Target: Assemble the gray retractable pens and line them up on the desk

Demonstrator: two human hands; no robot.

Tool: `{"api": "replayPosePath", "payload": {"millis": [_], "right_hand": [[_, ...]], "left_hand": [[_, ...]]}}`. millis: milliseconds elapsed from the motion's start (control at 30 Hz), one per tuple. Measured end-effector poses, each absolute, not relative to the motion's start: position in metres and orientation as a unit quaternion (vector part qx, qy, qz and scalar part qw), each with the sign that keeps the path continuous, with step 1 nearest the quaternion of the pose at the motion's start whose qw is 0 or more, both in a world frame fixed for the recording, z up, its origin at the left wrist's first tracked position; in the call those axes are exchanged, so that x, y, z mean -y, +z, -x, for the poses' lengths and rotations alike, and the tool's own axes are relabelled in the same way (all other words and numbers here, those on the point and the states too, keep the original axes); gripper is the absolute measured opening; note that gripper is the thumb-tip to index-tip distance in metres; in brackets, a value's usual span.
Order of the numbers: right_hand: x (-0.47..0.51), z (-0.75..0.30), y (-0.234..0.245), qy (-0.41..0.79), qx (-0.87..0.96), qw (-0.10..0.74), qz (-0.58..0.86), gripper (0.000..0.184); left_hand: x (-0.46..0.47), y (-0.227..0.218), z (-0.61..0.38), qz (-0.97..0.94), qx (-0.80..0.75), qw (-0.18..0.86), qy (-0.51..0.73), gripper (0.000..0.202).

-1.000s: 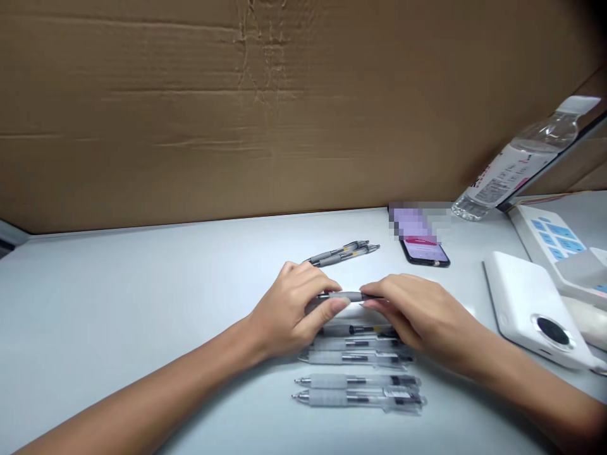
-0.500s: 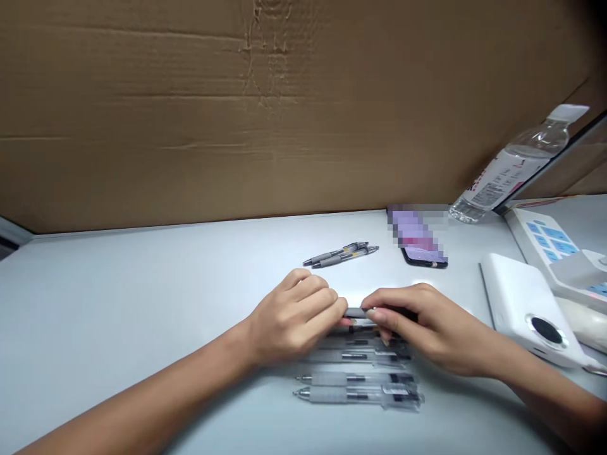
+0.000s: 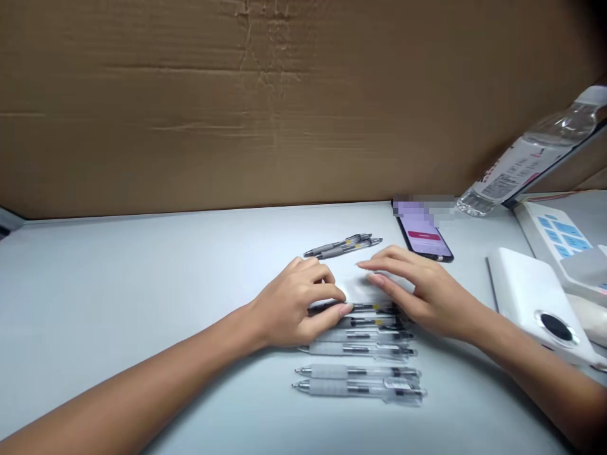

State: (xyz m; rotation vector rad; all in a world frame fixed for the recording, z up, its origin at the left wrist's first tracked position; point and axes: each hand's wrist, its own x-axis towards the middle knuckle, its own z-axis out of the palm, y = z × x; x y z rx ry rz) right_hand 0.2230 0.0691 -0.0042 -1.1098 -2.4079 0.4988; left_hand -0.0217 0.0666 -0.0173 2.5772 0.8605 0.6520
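My left hand point(image 3: 298, 303) is bent over the top of a row of pens, its thumb and forefinger closed around the topmost pen point(image 3: 365, 308), which has a yellow mark. Just below lies another dark pen point(image 3: 367, 322) with a yellow mark. Clear pens with pale grips, such as this one point(image 3: 360, 351), continue the row, and a pair, including the front pen point(image 3: 332, 388), lies nearer me past a small gap. My right hand point(image 3: 422, 287) hovers at the row's right end, thumb and fingers apart, holding nothing.
Two grey-gripped pens point(image 3: 348, 247) lie slantwise behind my hands. A phone point(image 3: 424, 237) rests back right, near a leaning water bottle point(image 3: 526, 155). A white device with a round black spot point(image 3: 526, 291) and a power strip point(image 3: 559, 234) stand at right. Cardboard point(image 3: 190, 126) walls the back.
The pen held between both hands is now down at the top of the row. My right hand has let go and its fingers have spread. The view has shifted slightly.
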Motion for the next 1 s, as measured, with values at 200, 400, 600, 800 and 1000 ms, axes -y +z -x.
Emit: {"api": "replayPosePath", "payload": {"millis": [200,400,600,800,1000], "right_hand": [[-0.099,-0.237,-0.027,0.04,0.889,0.172,0.423,0.041],[-0.1,-0.236,-0.022,-0.008,0.895,0.137,0.425,0.022],[-0.084,-0.225,-0.012,0.028,0.904,0.171,0.391,0.017],[-0.062,-0.219,0.01,0.215,0.866,0.194,0.408,0.021],[-0.059,-0.227,0.034,0.457,0.784,0.093,0.409,0.04]], "left_hand": [[-0.068,-0.018,0.021,-0.892,-0.311,0.182,0.272,0.018],[-0.069,-0.021,0.02,-0.854,-0.368,0.138,0.341,0.017],[-0.071,-0.025,0.021,-0.866,-0.374,0.036,0.328,0.03],[-0.069,-0.021,0.021,-0.891,-0.306,-0.078,0.328,0.016],[-0.066,-0.011,0.024,-0.892,-0.209,-0.207,0.344,0.017]]}}
